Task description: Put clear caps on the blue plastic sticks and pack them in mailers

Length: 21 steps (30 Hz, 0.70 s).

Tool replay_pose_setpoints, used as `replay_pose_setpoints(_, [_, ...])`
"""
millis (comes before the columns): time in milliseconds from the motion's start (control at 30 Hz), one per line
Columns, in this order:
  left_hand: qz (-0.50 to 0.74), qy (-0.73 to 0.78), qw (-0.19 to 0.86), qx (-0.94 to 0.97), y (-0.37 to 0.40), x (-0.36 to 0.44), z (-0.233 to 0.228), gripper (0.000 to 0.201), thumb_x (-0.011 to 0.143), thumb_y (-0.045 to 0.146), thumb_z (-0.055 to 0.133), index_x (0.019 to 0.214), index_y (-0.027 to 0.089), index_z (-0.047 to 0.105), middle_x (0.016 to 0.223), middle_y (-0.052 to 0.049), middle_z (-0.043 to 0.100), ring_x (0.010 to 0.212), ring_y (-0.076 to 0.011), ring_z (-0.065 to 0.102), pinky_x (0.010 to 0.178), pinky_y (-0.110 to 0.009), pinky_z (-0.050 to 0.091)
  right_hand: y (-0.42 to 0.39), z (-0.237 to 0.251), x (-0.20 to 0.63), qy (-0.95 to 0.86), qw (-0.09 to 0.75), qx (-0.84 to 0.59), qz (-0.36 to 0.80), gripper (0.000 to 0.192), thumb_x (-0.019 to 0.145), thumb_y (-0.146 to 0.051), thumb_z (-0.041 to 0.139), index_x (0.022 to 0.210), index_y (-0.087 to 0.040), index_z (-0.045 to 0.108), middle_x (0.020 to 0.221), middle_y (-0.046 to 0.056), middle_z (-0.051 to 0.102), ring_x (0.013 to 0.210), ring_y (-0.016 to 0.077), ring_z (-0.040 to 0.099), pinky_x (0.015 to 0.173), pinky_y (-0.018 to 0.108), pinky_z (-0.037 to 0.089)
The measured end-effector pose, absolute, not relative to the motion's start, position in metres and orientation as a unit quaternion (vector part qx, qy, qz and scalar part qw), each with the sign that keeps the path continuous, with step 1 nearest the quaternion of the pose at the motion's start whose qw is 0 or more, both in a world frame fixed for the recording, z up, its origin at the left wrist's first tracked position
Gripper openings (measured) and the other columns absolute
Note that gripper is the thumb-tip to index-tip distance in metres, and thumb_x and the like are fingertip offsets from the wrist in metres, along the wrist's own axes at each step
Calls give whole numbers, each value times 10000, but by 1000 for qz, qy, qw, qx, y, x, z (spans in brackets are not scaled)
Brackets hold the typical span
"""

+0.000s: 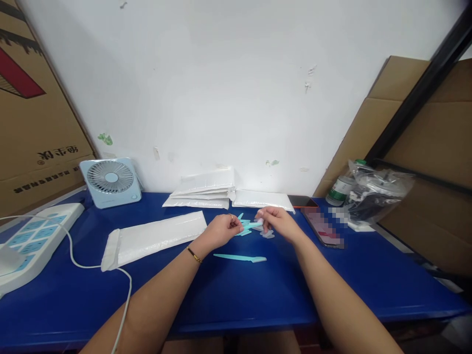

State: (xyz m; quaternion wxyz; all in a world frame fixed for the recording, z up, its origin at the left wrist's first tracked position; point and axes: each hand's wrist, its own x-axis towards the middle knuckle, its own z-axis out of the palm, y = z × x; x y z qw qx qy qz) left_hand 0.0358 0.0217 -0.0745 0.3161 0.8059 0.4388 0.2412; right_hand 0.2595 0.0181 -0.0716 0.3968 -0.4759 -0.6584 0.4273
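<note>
Both hands meet over the blue table (pixel 236 300), pinching one small teal razor (pixel 252 224) between them. Left hand (pixel 221 230) grips its handle end with thumb and fingers closed; ring on one finger, thin bracelet (pixel 194 254) at the wrist. Right hand (pixel 278 221) closes on the other end, fingertips over what looks like a pale cap, too small to be sure.

Directly under and between the hands: a small pile of teal pieces (pixel 243 229), plus clear caps (pixel 267 234) just below the right hand. Nearer the body from both hands, a complete teal razor (pixel 239 257) lies flat on its own, apart from the pile.

Left of the left hand: a white padded mailer (pixel 155 238), flap open. Beyond the hands, against the wall: stack of white mailers (pixel 206 189). Far left of the left hand: small fan (pixel 110 181), power strip (pixel 33 236) with white cable (pixel 92 268).

Right of the right hand: phone (pixel 322 227), then a clear plastic bag (pixel 376 191) of dark items and a bottle (pixel 339 189).
</note>
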Motion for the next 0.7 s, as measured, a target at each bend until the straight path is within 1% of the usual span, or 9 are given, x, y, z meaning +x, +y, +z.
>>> replay_pose_setpoints(67, [190, 426, 322, 824, 17, 38, -75, 212, 756, 387, 559, 735, 201, 659, 717, -13, 661, 639, -150, 571, 552, -235, 369, 19, -68, 276, -711, 346, -497, 357, 336, 758, -492, 592, 791, -165, 663, 569, -11, 600, 469, 100, 504, 479, 216, 368])
replay_pose_setpoints(133, [146, 426, 317, 835, 15, 38, -76, 196, 727, 395, 595, 734, 212, 666, 721, -14, 663, 637, -158, 579, 540, -239, 366, 20, -68, 289, -765, 269, -508, 292, 255, 635, -389, 718, 775, -178, 690, 641, -7, 604, 533, 110, 505, 512, 219, 374])
replay_pose_setpoints(200, [155, 455, 274, 833, 17, 36, -76, 228, 710, 422, 617, 799, 217, 662, 776, -24, 662, 698, -180, 593, 566, -250, 379, 20, -69, 295, -795, 199, -514, 252, 260, 526, -274, 780, 760, -192, 704, 724, 1, 616, 591, 121, 517, 546, 221, 384])
replay_pose_setpoints(267, [199, 496, 198, 822, 22, 32, -76, 277, 724, 431, 610, 891, 213, 644, 875, -49, 653, 815, -214, 594, 630, -269, 398, 21, -72, 296, -800, 169, -524, 239, 266, 509, -228, 780, 764, -200, 711, 758, 7, 622, 613, 128, 525, 563, 223, 392])
replay_pose_setpoints(333, [219, 528, 141, 808, 29, 27, -77, 283, 742, 413, 598, 927, 201, 630, 937, -72, 639, 881, -235, 581, 678, -287, 405, 23, -74, 294, -793, 167, -535, 241, 242, 530, -228, 770, 765, -201, 717, 730, 10, 625, 602, 132, 530, 549, 222, 390])
replay_pose_setpoints(367, [212, 536, 134, 806, 32, 24, -78, 270, 745, 404, 597, 917, 198, 630, 940, -74, 638, 876, -235, 582, 681, -289, 406, 23, -76, 293, -789, 170, -537, 245, 226, 539, -237, 768, 757, -201, 723, 706, 10, 625, 589, 133, 530, 534, 220, 385])
replay_pose_setpoints(533, [174, 530, 145, 817, 39, 20, -86, 147, 785, 326, 544, 775, 207, 629, 832, -44, 658, 774, -198, 592, 620, -265, 386, 25, -78, 292, -788, 183, -526, 263, 138, 615, -281, 722, 718, -189, 733, 639, 17, 645, 550, 136, 534, 503, 223, 369])
replay_pose_setpoints(600, [171, 533, 120, 820, 41, 20, -87, 164, 810, 290, 497, 749, 202, 622, 810, -46, 663, 754, -196, 592, 608, -267, 372, 24, -76, 292, -794, 194, -518, 254, 116, 673, -266, 665, 733, -182, 719, 666, 22, 654, 580, 142, 547, 536, 232, 385])
replay_pose_setpoints(700, [174, 529, 91, 826, 42, 21, -84, 211, 841, 258, 440, 748, 199, 620, 800, -50, 668, 755, -199, 596, 624, -275, 366, 23, -74, 290, -786, 247, -513, 242, 138, 759, -266, 563, 787, -184, 671, 660, 6, 623, 593, 141, 551, 558, 238, 396])
